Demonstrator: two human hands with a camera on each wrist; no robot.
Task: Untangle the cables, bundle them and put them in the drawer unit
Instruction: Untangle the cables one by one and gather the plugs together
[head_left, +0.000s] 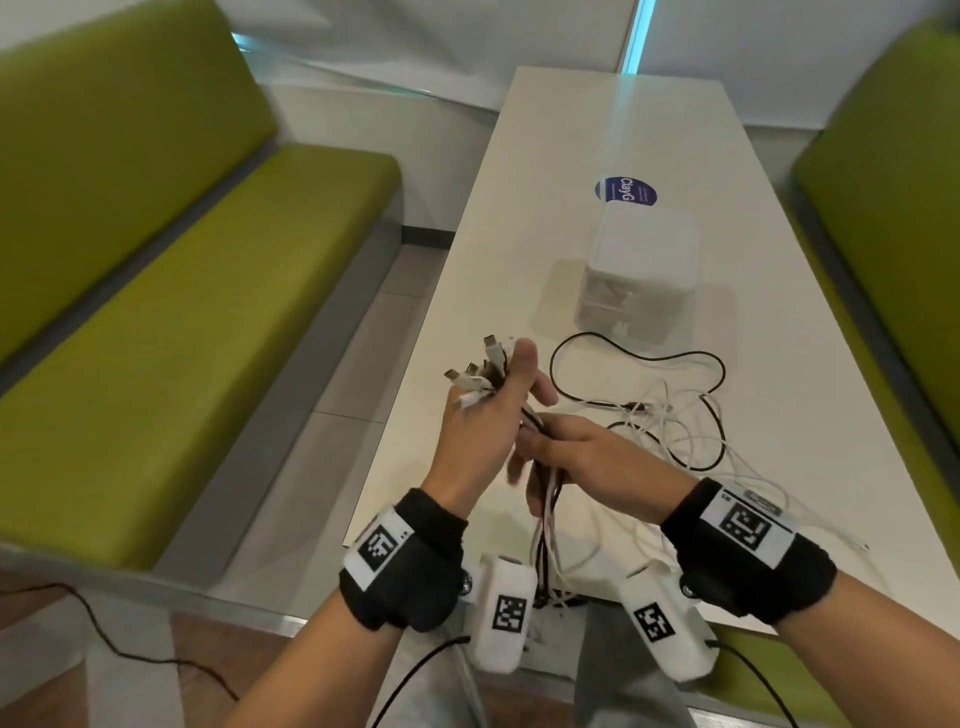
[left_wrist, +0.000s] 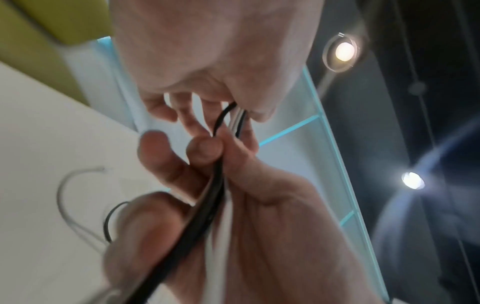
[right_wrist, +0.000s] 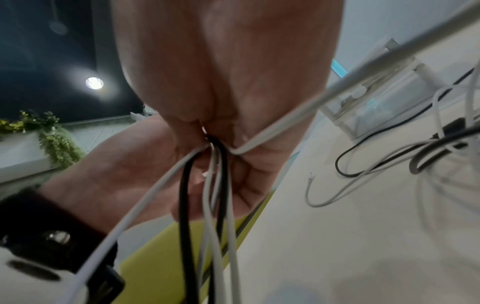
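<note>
Head: left hand (head_left: 480, 410) is clamping the connector ends (head_left: 475, 371), plugs fanning toward 11 o'clock; right hand (head_left: 582, 457) is gripping the same USB cables (head_left: 550, 499) just below, slack trailing toward 6 and a loose tangle (head_left: 670, 415) lying at 3, drawer unit (head_left: 641, 275) at 1. Left wrist: fingers (left_wrist: 205, 152) are pinching black and white strands running lengthwise through the fist. Right wrist: cables (right_wrist: 207, 195) are hanging straight down from the closed grip, so the right hand looks best placed to slide along them.

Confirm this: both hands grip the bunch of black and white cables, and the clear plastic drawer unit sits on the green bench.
Wrong in one respect. Both the left hand and right hand do grip the bunch of black and white cables, but the clear plastic drawer unit sits on the white table, not the green bench. The head view shows it.
</note>
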